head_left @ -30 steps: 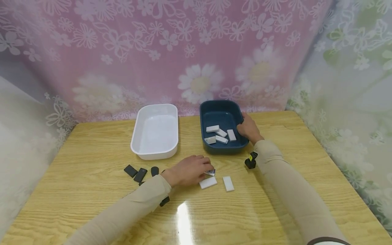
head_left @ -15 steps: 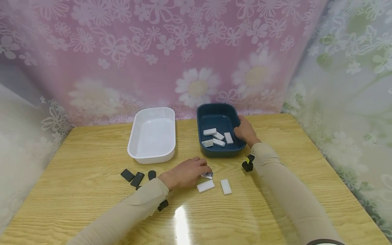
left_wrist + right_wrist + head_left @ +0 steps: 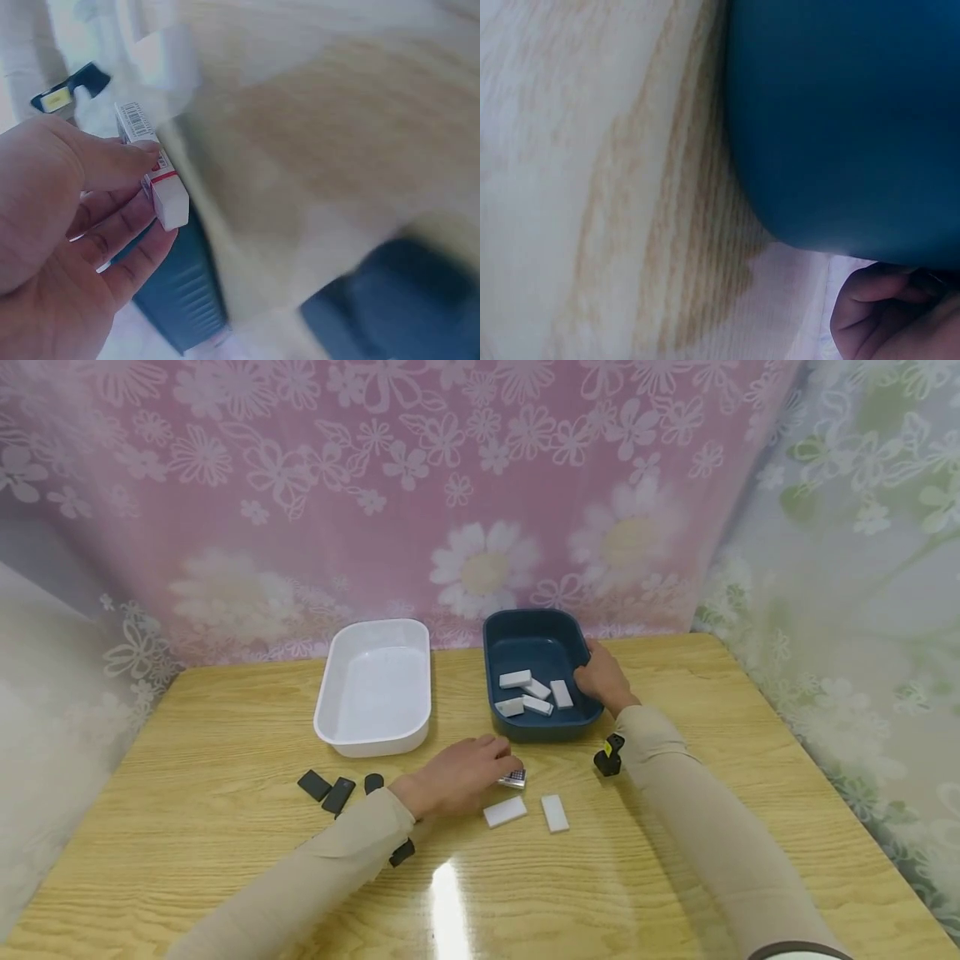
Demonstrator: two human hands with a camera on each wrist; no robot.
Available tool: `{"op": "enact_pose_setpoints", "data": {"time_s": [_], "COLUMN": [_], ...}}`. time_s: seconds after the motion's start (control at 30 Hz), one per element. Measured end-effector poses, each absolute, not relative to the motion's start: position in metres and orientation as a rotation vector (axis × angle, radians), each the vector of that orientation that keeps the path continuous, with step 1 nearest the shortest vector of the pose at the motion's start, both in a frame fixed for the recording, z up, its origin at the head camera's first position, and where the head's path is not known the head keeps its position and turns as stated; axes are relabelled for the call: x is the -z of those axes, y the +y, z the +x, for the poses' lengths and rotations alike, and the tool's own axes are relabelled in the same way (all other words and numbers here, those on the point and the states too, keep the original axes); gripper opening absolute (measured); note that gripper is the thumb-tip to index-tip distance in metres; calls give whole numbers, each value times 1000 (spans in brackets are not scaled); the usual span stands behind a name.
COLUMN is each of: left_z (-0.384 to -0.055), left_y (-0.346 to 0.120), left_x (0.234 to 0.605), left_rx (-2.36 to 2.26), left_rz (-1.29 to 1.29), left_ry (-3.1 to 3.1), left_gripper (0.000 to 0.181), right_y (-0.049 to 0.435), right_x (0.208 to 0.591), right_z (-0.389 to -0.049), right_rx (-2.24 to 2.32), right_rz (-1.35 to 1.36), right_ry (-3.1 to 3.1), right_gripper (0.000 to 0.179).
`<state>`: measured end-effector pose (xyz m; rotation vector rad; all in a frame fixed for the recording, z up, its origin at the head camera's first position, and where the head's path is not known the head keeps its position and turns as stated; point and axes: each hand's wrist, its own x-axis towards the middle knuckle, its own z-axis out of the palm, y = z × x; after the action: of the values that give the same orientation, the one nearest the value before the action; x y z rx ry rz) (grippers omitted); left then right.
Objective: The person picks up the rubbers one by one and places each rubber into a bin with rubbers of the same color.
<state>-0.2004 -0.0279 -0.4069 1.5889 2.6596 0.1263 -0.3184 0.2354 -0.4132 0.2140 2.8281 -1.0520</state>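
Observation:
In the head view my left hand point(image 3: 465, 777) is at the middle of the table. It pinches a white eraser point(image 3: 172, 202) between thumb and fingertips; the left wrist view shows its printed sleeve with a barcode and a red stripe. Two plain white blocks, one nearer point(image 3: 506, 812) and one to the right point(image 3: 555, 813), lie beside that hand. My right hand point(image 3: 603, 677) grips the right rim of a dark blue tub point(image 3: 551, 732), thumb over the inside. Several white blocks point(image 3: 561, 694) lie in the tub's near half.
A white tub point(image 3: 375, 747) stands left of the blue one, near the table's back edge. Several small black items point(image 3: 340, 794) lie on the wooden table point(image 3: 225, 860) left of my left hand, some partly hidden by that arm. A flowered curtain point(image 3: 300, 527) hangs behind.
My left hand has moved slightly away from the nearer white block, towards the blue tub, with the eraser in it. The right hand keeps its hold on the rim. The head view shifted a little.

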Motion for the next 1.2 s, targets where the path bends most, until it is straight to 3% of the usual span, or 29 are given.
{"op": "enact_pose_setpoints", "data": {"time_s": [0.47,0.93,1.2], "left_z": [-226,-266,-289], "left_y": [-18,2,20], "left_x": [370,357,368], "left_rx": [-204,-244,-132], "left_rz": [1701,1636,1599], "left_ry": [2715,2758,2777], "left_gripper": [34,37,37], "right_y": [237,238,236], "right_x": [416,415,415], "right_z": [-319,-319,-318], "right_rx": [1077,1069,1069], "right_rz": [196,209,235], "right_ry": [2852,2852,2841], "right_gripper": [66,65,65]}}
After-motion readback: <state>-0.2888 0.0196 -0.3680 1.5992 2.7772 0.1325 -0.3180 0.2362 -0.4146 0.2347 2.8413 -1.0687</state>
